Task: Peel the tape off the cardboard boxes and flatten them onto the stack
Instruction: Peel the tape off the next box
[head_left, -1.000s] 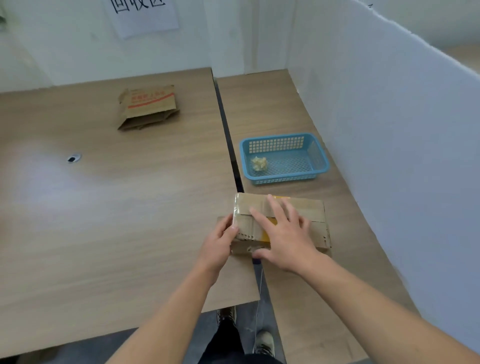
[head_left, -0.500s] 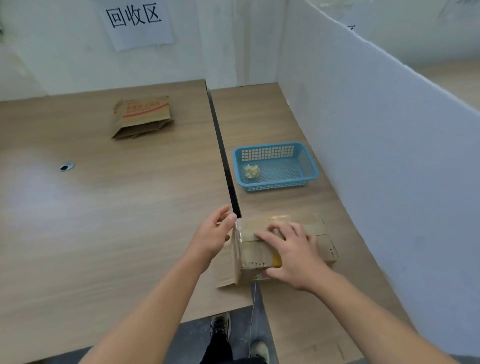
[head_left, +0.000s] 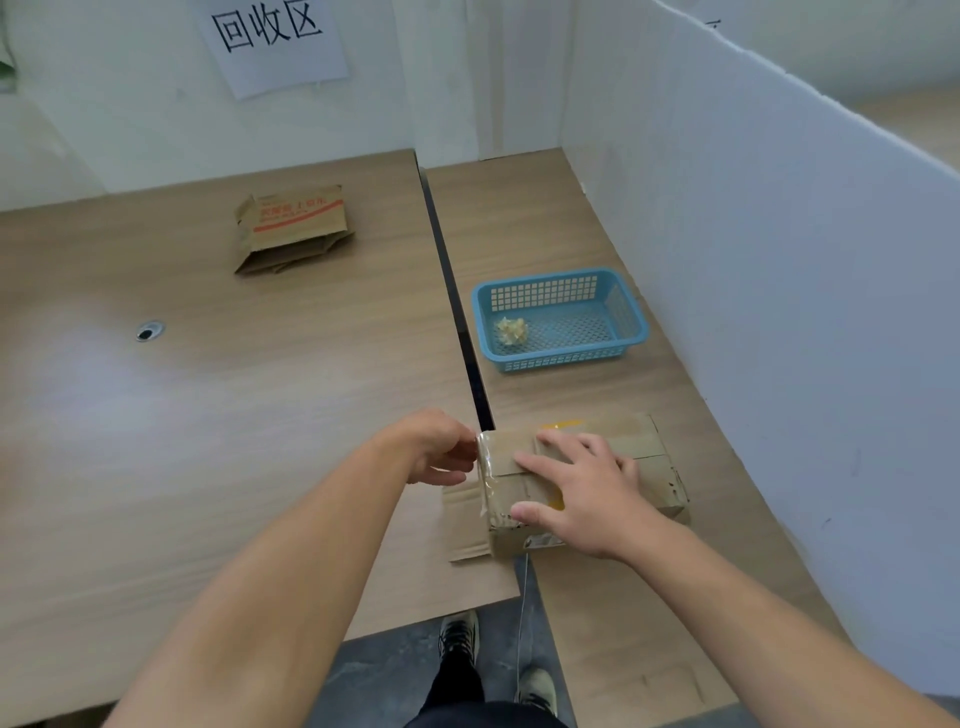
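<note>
2 hands share this small brown cardboard box (head_left: 644, 452). My right hand (head_left: 582, 493) lies on its top with the fingers straight and spread. It grasps nothing and only presses down, so the box cannot slide or tip when its other end is pulled. My left hand (head_left: 441, 447) is curled at the box's left end. As far as I can see, its fingertips nip the edge of the glossy clear tape (head_left: 485, 467) that wraps that corner. That pinch sits just beside my right fingertips, so pull and hold work against each other closely.

Below my left hand, 1 loose cardboard flap (head_left: 465, 519) lies flat on the wood-grain table (head_left: 208, 467). The box rests under my right palm, across the dark gap between 2 tabletops.

Beyond my right fingertips stands the blue plastic mesh basket (head_left: 636, 332) with 1 crumpled wad of tape (head_left: 511, 331) in it. I judge it near enough to take this strip. Well beyond my left knuckles lies the flattened printed cardboard box (head_left: 293, 226), the stack this one should join.

I judge the peel barely begun. A steep pull may tear the tape.
</note>
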